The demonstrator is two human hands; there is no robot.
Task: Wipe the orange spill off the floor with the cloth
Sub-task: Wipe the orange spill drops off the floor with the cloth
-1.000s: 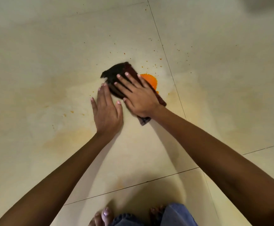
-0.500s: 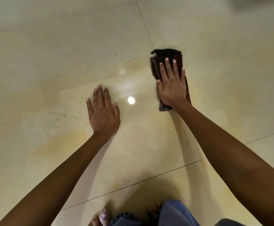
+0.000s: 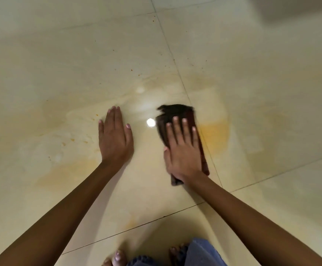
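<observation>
A dark brown cloth lies flat on the cream floor tiles, and my right hand presses on it with straight fingers. Just right of the cloth a smeared orange patch stains the tile. Fainter orange smears spread at the lower left, with small orange specks farther out. My left hand rests flat on the bare floor, left of the cloth, holding nothing.
The floor is glossy cream tile with dark grout lines; a bright light reflection sits between my hands. My bare toes and blue jeans show at the bottom edge. A shadowed area lies at the top right.
My right hand first pushed the cloth away over the thick orange blob, then pulled it back toward me. The blob is gone, leaving a smear. My left hand stayed flat on the floor.
</observation>
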